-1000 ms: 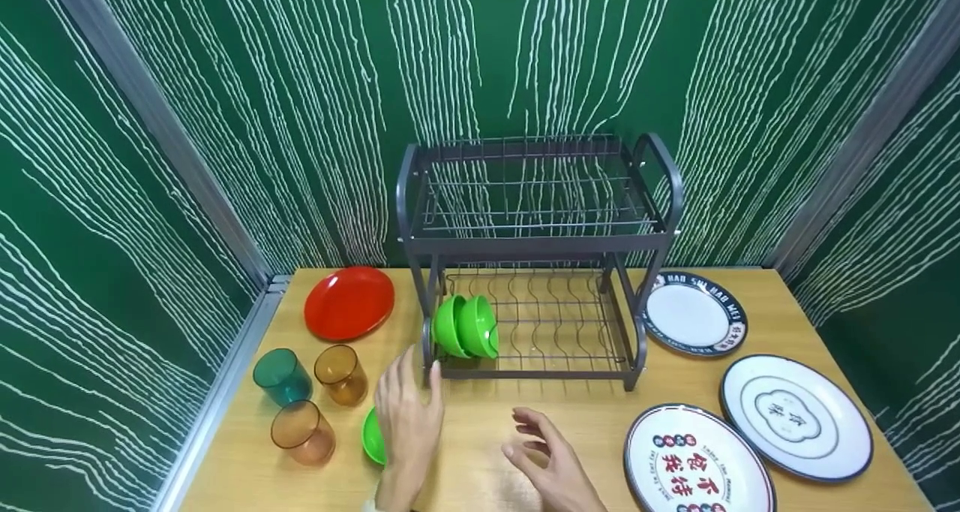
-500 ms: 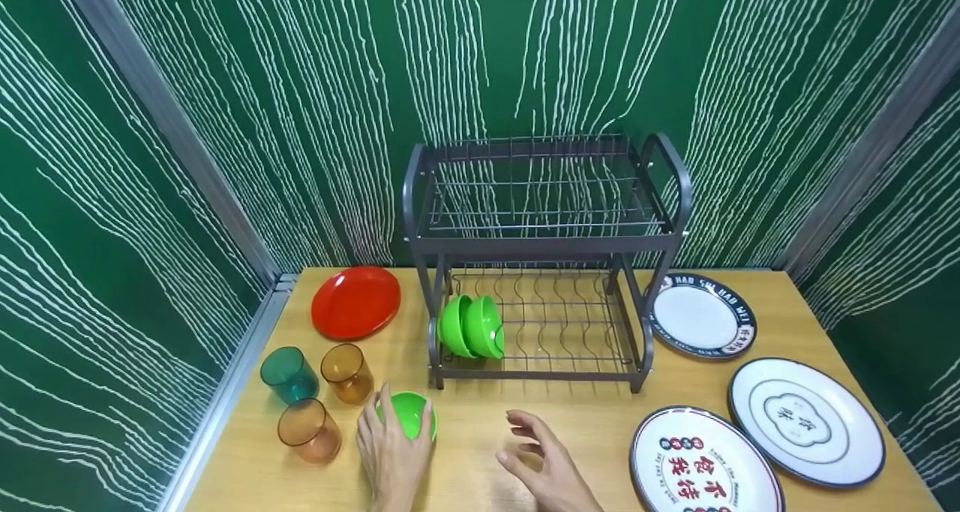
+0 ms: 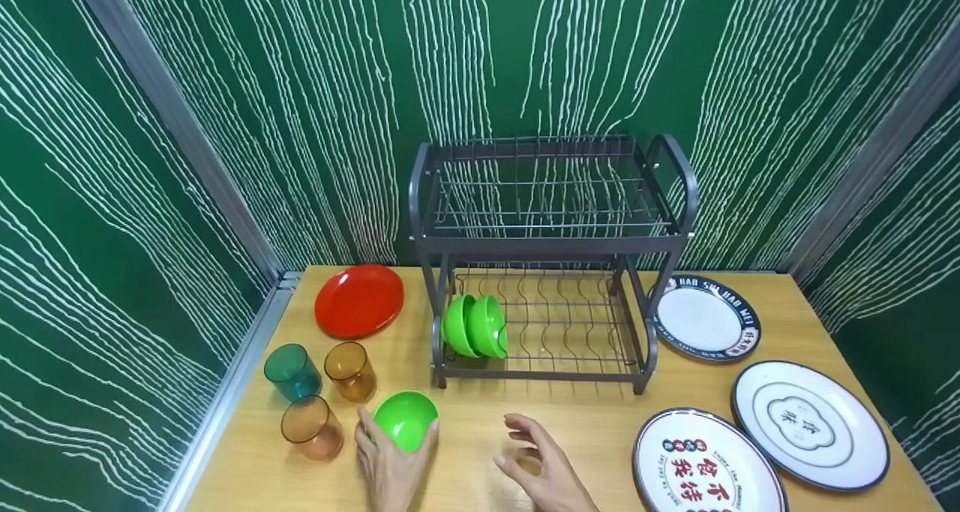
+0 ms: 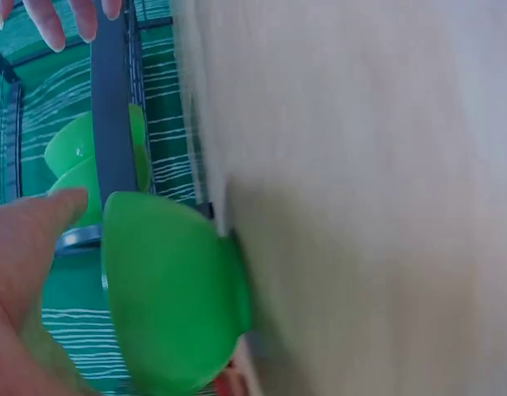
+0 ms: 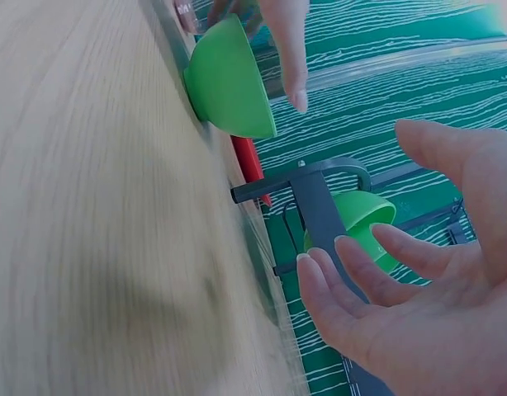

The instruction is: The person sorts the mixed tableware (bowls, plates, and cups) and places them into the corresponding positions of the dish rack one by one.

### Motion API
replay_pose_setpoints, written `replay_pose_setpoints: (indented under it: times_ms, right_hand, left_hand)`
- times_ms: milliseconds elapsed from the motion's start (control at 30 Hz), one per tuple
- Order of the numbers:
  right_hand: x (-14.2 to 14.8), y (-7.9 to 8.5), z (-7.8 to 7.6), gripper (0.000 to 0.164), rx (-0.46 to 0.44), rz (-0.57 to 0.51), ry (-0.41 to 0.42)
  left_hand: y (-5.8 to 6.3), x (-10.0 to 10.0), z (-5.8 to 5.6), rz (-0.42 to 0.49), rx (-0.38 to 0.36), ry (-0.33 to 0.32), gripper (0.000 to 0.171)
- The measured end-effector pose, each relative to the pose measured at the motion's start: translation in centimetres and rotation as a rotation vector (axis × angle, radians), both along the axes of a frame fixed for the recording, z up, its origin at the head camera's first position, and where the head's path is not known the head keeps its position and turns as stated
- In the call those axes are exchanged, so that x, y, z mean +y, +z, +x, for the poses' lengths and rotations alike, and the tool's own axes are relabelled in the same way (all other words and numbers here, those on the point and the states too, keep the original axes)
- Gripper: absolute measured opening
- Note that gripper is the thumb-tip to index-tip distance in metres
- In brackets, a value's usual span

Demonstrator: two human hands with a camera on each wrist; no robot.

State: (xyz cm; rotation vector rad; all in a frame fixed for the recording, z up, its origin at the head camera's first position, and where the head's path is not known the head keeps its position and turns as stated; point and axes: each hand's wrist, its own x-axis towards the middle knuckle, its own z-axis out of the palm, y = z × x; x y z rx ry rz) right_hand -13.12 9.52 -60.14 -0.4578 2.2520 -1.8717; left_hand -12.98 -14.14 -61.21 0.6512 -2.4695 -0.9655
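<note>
A green bowl [image 3: 409, 416] stands upright on the table in front of the rack's left side. My left hand [image 3: 391, 468] is at its near side, fingers and thumb spread on either side of the rim. In the left wrist view the thumb [image 4: 59, 210] shows apart from the bowl's wall [image 4: 167, 293]. My right hand [image 3: 546, 467] hovers over the table to the right, fingers loosely bent and holding nothing. Two more green bowls [image 3: 489, 324] stand tilted on their sides, one behind the other, at the left of the rack's lower tier.
The dark two-tier dish rack [image 3: 551, 245] stands at the back centre. To the left are a teal glass [image 3: 292, 373], an orange glass [image 3: 351, 371], a peach-coloured glass [image 3: 313, 429] and a red plate [image 3: 358, 300]. Several white patterned plates [image 3: 810, 426] lie at the right.
My left hand has drawn back from beside the rack's left post towards me, down to the green bowl, which it had partly covered. The right hand has stayed nearly still.
</note>
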Motion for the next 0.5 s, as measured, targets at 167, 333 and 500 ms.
replay_pose_setpoints:
  times_ms: [167, 333, 500]
  right_hand:
    - [-0.01, -0.15, -0.09, 0.056, -0.008, -0.004, 0.01]
    - [-0.01, -0.19, -0.15, 0.055, -0.01, -0.01, 0.02]
    - [-0.04, -0.08, -0.05, 0.056, -0.053, -0.01, 0.023]
  left_hand:
    - [-0.67, -0.22, 0.07, 0.201, 0.01, 0.024, 0.099]
    - [-1.04, -0.53, -0.01, 0.281, -0.003, 0.033, 0.069]
    - [-1.06, -0.89, -0.09, 0.359, -0.04, 0.005, 0.058]
